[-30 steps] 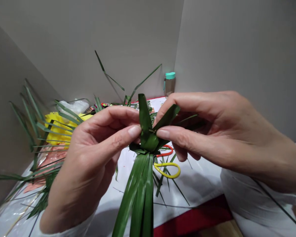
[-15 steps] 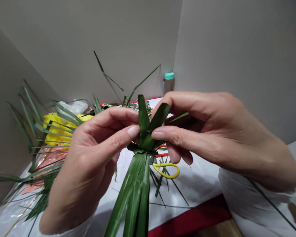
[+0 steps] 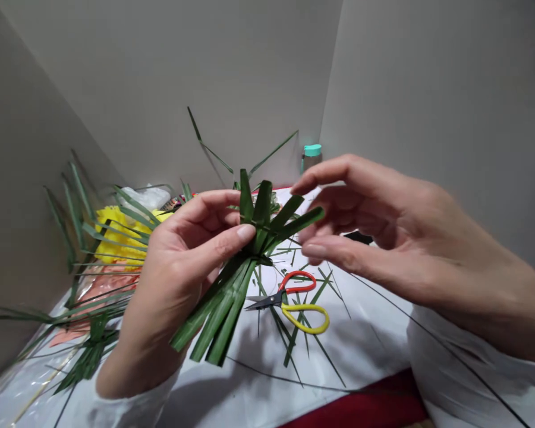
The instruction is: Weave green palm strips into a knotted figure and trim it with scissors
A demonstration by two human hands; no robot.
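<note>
A bundle of green leaf strips (image 3: 223, 306) is tied near its middle, with short ends fanned upward and longer ends hanging toward the lower left. My left hand (image 3: 187, 255) pinches it at the tied part between thumb and fingers. To its right, my right hand (image 3: 383, 232) is raised with thumb and fingers apart, touching nothing; a thin dark strand runs beneath it to the lower right. Scissors with one red and one yellow handle (image 3: 305, 318) lie on the white table below the bundle, among thin leaf scraps.
Yellow material (image 3: 120, 238), a clear plastic bag (image 3: 147, 197) and pink material (image 3: 100, 288) lie at the left under long leaves. Another tied leaf bundle (image 3: 91, 353) is at lower left. A teal-capped bottle (image 3: 312, 157) stands at the back by grey walls.
My right hand has let go of the bundle and moved right, its fingers opening. The bundle has tilted and its short ends are spread wider. The scissors now show fully.
</note>
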